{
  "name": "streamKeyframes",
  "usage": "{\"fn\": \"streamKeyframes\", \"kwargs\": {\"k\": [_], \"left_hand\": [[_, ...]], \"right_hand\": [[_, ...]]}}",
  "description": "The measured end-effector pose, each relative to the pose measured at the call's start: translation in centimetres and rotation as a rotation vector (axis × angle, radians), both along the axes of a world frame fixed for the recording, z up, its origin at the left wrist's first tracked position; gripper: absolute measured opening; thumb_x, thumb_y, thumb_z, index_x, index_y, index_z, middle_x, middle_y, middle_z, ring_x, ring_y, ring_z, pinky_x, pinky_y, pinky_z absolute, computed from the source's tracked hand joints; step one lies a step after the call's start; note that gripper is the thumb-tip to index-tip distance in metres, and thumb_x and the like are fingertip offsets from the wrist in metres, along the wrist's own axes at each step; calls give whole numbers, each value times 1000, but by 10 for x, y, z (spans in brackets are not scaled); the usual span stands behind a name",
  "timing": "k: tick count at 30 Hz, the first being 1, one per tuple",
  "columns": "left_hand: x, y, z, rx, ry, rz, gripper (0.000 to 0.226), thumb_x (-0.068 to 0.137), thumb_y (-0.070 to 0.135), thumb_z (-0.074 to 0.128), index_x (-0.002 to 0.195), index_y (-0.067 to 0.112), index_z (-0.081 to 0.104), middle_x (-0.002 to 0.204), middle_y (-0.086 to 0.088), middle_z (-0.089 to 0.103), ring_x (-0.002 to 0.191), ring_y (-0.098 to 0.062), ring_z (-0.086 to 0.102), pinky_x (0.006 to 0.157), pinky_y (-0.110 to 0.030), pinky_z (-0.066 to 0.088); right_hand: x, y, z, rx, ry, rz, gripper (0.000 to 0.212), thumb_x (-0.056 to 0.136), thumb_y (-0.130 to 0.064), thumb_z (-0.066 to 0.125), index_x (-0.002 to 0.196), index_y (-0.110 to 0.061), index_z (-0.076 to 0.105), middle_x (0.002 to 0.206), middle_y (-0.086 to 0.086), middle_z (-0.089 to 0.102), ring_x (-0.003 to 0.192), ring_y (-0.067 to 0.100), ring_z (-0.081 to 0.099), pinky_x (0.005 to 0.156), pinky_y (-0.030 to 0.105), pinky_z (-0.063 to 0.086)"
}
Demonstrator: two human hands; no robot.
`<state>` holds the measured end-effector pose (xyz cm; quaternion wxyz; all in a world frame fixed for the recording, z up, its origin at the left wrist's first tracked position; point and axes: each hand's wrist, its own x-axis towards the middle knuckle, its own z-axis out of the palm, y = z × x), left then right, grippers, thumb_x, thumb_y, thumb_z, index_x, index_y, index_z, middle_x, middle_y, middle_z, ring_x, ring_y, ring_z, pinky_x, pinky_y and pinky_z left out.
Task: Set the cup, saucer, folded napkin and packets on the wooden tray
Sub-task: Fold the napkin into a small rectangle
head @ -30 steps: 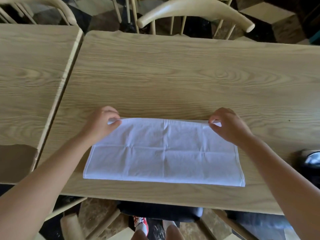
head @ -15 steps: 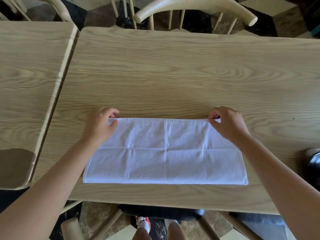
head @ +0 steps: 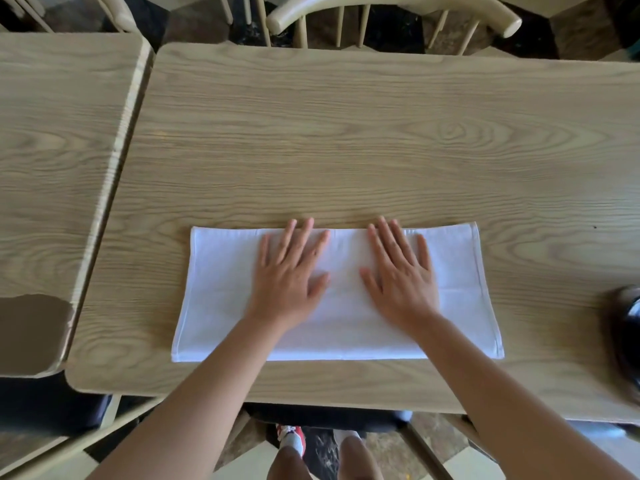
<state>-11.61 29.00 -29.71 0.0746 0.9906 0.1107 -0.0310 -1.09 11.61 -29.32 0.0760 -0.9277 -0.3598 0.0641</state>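
Observation:
A white cloth napkin (head: 221,299), folded into a long rectangle, lies flat near the front edge of the wooden table (head: 346,140). My left hand (head: 289,275) rests palm down on its middle-left part, fingers spread. My right hand (head: 401,275) lies flat beside it on the middle-right part, fingers spread too. Neither hand grips the cloth. No cup, saucer, packets or tray are in view.
A second wooden table (head: 59,133) stands to the left, with a narrow gap between the two. A dark shiny object (head: 627,330) sits at the right edge of the table. A pale wooden chair (head: 388,12) stands behind the far edge.
Both hands let go of the napkin's far corners and moved inward to its middle, where they now lie flat with fingers spread.

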Motion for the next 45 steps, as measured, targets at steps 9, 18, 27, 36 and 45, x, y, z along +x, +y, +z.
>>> {"fn": "streamKeyframes", "kwargs": {"k": [9,18,27,36,45], "left_hand": [[-69,71,4,53,37,362,67,85,51,22,146,22,22,154,-6,21,142,-18,17,112,-52,7],[-49,1,35,-50,-196,377,61,91,41,24,146,17,15,154,-3,11,143,-16,9,111,-46,-13],[-56,-59,6,-16,76,131,57,91,47,28,146,34,17,156,1,12,144,-19,12,108,-63,6],[-125,1,10,-29,102,419,71,87,62,12,147,24,16,155,-9,13,144,-26,12,114,-52,15],[-128,2,11,-68,88,451,76,85,67,3,148,25,7,157,-6,4,144,-19,-2,116,-50,4]], "right_hand": [[30,-64,2,-94,-48,-153,72,88,-50,21,146,-9,18,155,6,20,142,13,12,115,38,4],[-40,-28,35,109,-48,-188,63,92,-44,23,147,-18,9,154,-1,7,143,16,6,113,45,-8],[-87,-21,4,-41,85,-128,59,90,-42,30,147,-26,18,155,1,15,143,16,6,111,51,4],[-55,-99,13,-146,74,-257,63,88,-50,24,147,-28,15,155,3,16,142,14,6,113,48,3],[-53,-109,14,-131,90,-250,65,90,-56,15,148,-26,11,157,7,6,144,18,0,114,46,-1]]}}
